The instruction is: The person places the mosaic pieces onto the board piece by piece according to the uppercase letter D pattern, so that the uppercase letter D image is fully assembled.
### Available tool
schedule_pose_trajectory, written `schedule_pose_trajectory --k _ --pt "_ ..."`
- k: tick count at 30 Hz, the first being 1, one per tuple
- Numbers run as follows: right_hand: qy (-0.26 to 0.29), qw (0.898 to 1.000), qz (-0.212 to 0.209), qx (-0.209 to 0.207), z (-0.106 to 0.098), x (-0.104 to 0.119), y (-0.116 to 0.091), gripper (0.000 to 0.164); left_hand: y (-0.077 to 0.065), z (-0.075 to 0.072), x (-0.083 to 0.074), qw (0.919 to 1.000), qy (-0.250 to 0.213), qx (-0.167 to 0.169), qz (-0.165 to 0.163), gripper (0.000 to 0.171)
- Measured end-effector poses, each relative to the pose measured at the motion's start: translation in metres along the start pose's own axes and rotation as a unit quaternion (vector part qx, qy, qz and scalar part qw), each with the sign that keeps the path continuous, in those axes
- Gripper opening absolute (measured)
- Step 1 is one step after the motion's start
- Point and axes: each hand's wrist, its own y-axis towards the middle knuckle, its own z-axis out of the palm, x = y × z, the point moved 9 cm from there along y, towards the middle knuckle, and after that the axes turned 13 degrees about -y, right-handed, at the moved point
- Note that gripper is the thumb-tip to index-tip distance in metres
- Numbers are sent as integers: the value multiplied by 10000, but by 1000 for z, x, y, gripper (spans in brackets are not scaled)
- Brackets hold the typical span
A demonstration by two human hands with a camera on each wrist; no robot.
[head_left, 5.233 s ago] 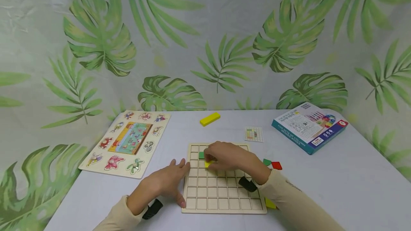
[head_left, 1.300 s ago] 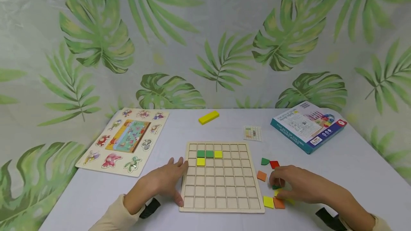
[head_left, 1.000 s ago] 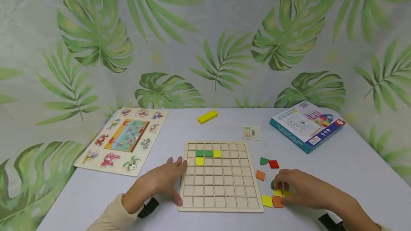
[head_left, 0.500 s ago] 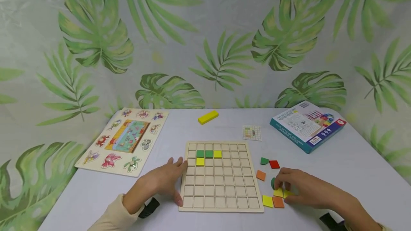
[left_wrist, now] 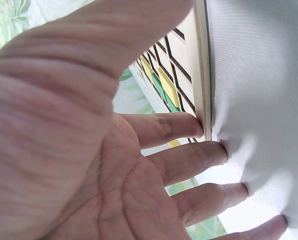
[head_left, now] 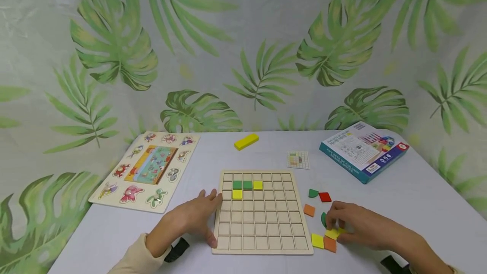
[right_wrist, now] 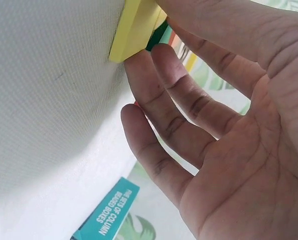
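Our L hand is spread, touching the left edge of the pale wooden grid board; our R hand pinches flat yellow square tiles, near right; prob. picking step; next calls for lifting one clear

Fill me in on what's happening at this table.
A person is working with a wooden grid board. The left hand rests against its left edge, and the right hand is over loose yellow tiles to the board's right; whether it grips one is unclear. Four squares are filled, with two green tiles and two yellow ones. A small printed grid card lies beyond the board.
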Motion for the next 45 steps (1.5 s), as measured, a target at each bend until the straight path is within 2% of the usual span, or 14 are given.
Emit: schedule_pose_trajectory --k 10,19,23,28,31,37,45 --pt "-109 9999 10 89 2 2 -1 24 -1 1 1 10000 20 -22 57 121" --pt "-205 9998 6 -15 0 -1 -7 27 1 1 1 9999 90 -22 73 122" --pt "-244 9996 143 -81 0 -9 -11 30 0 0 0 9999 122 -16 88 121" --pt "-221 9983 528 53 2 -20 -11 32 0 0 -1 9998 122 -22 149 121" --pt "-234 9978 614 104 2 -22 -11 30 0 0 -1 9999 54 -20 146 120" --pt "-386 9985 397 -33 -7 -16 -9 23 0 1 1 10000 -38 21 32 120" --pt "-617 9972 30 -411 -31 10 3 17 -1 0 0 10000 13 -34 55 122"
